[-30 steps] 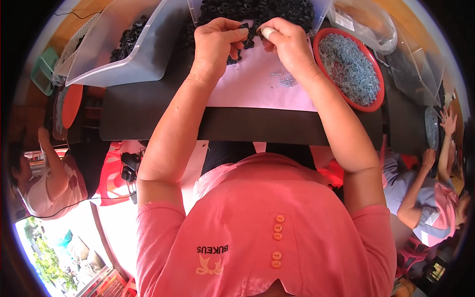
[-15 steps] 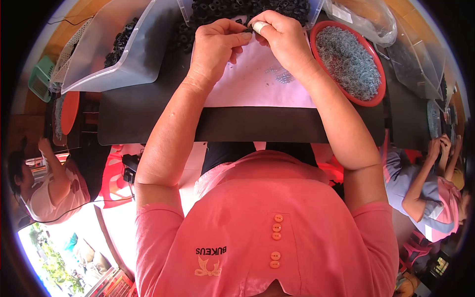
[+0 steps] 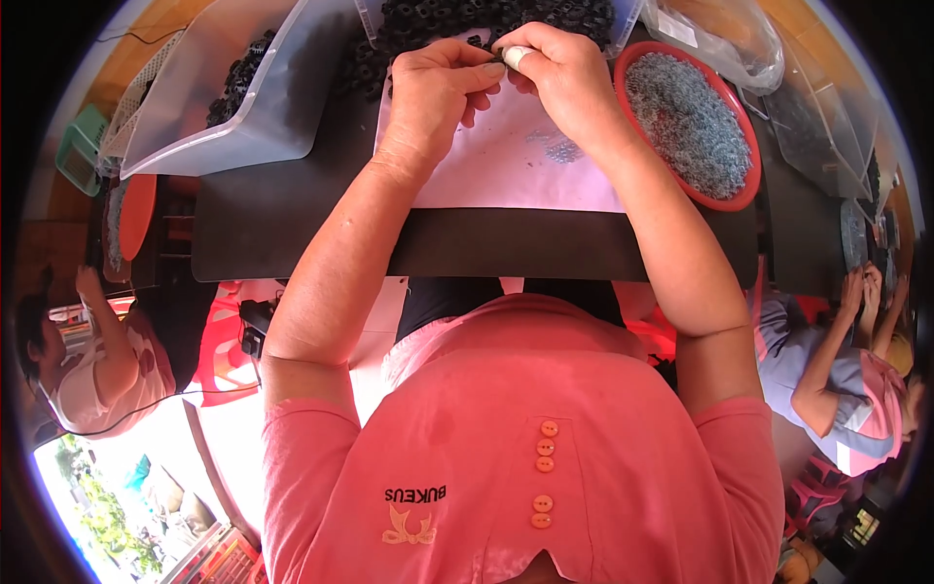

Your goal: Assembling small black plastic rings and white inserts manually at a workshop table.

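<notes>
From the head view, the left hand (image 3: 428, 92) and right hand (image 3: 572, 88) meet over the far end of the paper (image 3: 486, 180), thumbs and fingers pinched narrow on a small dark piece (image 3: 499, 56) — its shape mostly hidden by the fingertips. Clear bits (image 3: 561, 149) lie on the paper, near the right wrist. More fill the red bowl (image 3: 755, 175) to the right. Black parts (image 3: 496, 16) heap beyond the hands; a bin (image 3: 224, 148) stands left on the table (image 3: 292, 229).
</notes>
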Demonstrator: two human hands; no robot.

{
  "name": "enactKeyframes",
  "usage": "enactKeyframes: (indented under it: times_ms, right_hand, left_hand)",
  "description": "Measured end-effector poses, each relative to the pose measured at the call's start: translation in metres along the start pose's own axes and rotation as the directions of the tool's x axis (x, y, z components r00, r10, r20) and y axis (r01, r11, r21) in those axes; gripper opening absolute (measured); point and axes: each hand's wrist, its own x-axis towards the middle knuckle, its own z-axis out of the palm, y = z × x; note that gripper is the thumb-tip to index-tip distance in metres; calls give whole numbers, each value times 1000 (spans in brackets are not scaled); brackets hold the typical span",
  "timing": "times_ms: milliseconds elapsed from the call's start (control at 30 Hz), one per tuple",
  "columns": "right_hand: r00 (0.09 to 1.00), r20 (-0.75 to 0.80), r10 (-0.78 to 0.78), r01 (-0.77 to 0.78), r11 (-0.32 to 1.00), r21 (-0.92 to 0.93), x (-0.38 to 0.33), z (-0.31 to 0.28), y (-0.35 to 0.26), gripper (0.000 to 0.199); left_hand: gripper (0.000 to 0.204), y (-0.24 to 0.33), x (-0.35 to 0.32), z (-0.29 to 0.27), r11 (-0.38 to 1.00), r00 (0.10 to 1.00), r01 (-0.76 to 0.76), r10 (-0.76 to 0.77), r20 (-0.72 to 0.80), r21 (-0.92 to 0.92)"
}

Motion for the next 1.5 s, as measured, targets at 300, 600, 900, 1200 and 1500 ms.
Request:
enactKeyframes:
  times_ms: [300,600,900,1200,1500]
  right_hand:
    - [973,-57,-222,197,936,-291,-3,0,-5,18]
    - [876,-14,-483,445,818,-364,-3,-1,-1,28]
    - [907,-48,-418,379,861,-339,-7,-1,-18,30]
    - [813,-24,-582,515,738,-435,-9,2,-16,37]
    - [765,90,-638,564,596,-571,-11,4,-21,36]
  left_hand:
    - [8,0,-3,4,996,1000,-15,15,-1,-92]
    - [9,2,-7,7,998,1000,-3,1,-26,-61]
    - [11,3,-11,10,999,1000,-3,4,-3,39]
    - [11,-1,-10,9,994,997,-72,74,-22,79]
    - [10,-16,-7,10,963,985,-147,163,-56,227]
